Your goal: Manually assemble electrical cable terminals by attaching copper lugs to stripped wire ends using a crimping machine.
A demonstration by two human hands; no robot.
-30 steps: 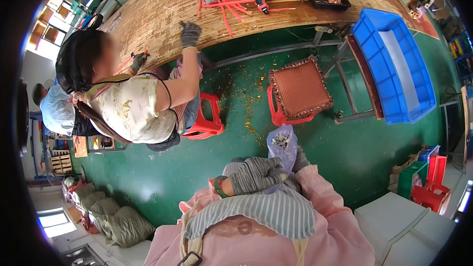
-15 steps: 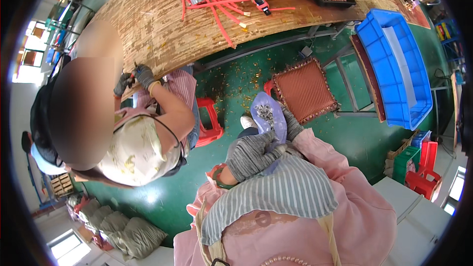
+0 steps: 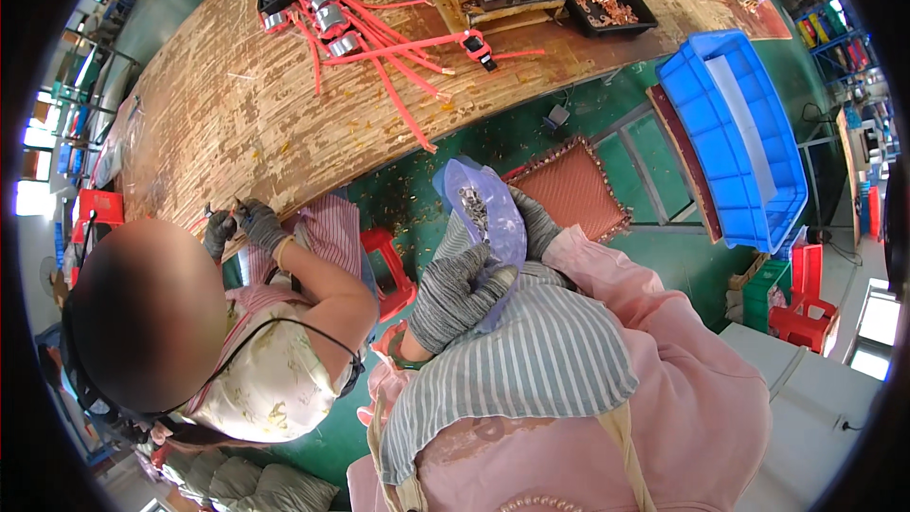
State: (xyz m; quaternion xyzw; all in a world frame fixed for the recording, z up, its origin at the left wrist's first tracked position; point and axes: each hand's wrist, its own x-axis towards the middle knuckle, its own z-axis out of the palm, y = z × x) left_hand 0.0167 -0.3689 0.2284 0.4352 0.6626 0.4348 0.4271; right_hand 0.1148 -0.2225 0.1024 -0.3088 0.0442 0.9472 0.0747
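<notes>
The pale violet plastic bag [image 3: 509,232] is held between the person's two gloved hands, in front of the striped apron [image 3: 531,351]. The left hand [image 3: 457,296] is closed on its near, lower part, with fingers and thumb bent over the film. The right hand [image 3: 536,223] lies against its right side; those fingers pass behind the bag, so how far they are curled cannot be told. Small silvery metal pieces [image 3: 473,207] show in the upper left of the bag, just beyond the left hand's fingertips.

Compared with a second ago, the bag and both hands sit higher in the view and nearer to the table [image 3: 213,147]. The bag was then in front of the brown cushion [image 3: 573,192], whose whole top could be seen — now bag and right sleeve cover part of it. The left hand's grip on the bag looks much the same. More of the table has come into view, with the red cables [image 3: 403,112], the silvery cylinders [image 3: 330,17] among them, and the black tray [image 3: 621,27] of coppery bits on its far right. The co-worker at the left had one hand lifted above the table; now the co-worker's gloved hands [image 3: 258,224] are close together at the table's edge.
</notes>
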